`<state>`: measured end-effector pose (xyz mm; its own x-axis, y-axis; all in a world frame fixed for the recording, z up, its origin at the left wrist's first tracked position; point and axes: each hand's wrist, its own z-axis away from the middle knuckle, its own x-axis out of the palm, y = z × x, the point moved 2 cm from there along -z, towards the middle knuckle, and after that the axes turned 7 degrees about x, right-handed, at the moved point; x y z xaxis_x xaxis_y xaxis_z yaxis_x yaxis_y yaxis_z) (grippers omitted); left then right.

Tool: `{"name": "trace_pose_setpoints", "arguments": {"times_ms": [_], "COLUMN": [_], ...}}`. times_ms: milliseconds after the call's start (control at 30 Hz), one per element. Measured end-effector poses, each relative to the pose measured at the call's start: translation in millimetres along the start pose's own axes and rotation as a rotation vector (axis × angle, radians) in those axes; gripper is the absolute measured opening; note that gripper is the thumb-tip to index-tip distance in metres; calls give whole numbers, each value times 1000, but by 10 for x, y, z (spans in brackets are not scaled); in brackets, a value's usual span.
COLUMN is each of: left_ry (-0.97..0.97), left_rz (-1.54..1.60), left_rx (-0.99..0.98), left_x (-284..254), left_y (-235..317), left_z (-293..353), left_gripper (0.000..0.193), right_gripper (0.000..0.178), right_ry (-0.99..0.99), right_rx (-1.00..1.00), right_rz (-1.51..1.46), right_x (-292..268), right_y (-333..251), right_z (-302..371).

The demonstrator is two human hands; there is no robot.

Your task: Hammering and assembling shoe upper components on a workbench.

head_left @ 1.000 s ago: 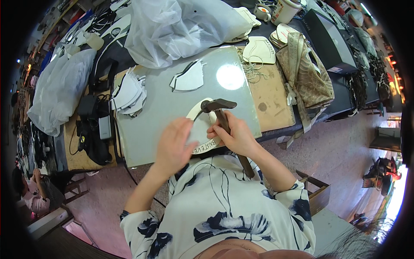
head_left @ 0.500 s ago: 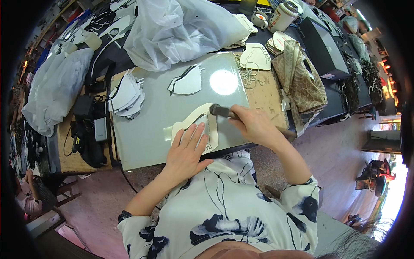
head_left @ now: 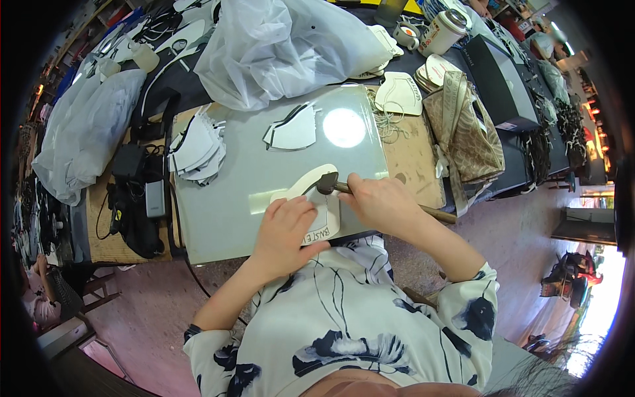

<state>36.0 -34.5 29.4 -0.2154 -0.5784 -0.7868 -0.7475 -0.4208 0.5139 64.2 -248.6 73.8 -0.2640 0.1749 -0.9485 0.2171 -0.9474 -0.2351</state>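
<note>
cream curved piece (head_left: 333, 213): near the centre of the frame, flat on a pale grey-green slab (head_left: 225, 228), close to the slab's lower edge. dark lettering runs along its lower rim; a white panel shows inside its outline.

hammer (head_left: 327, 183): head over the upper right part of the piece; whether it touches cannot be told. handle slants right and slightly down, its end past the slab's edge. half a second earlier the head was at the piece's upper right edge; it now lies further in. one second earlier the handle pointed down toward the wearer's torso.

hands: right hand (head_left: 377, 202) closed round the handle just behind the head. left hand (head_left: 284, 228) open, fingers extended and slightly spread over the piece's left side, grasping nothing; blurred and thumb-up a second ago, now settled palm down. more of the lettered rim shows than at half a second ago.

surroundings, unchanged: larger stack of white pieces (head_left: 198, 149) at the slab's upper left, smaller stack (head_left: 294, 130) to its right. clear plastic bag (head_left: 284, 53) at top centre; tan patterned bag (head_left: 476, 145) and black box (head_left: 499, 83) at upper right of the tabletop (head_left: 514, 153).
</note>
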Motion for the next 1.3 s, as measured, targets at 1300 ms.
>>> {"name": "trace_pose_setpoints", "arguments": {"times_ms": [1300], "left_ry": [256], "left_rz": [-237], "left_rx": [-132], "left_x": [185], "left_y": [-100], "left_z": [-335], "left_gripper": [25], "right_gripper": [35], "right_ry": [-28], "right_rx": [39], "right_rz": [-67], "right_x": [-35], "right_y": [82], "right_z": [28]}}
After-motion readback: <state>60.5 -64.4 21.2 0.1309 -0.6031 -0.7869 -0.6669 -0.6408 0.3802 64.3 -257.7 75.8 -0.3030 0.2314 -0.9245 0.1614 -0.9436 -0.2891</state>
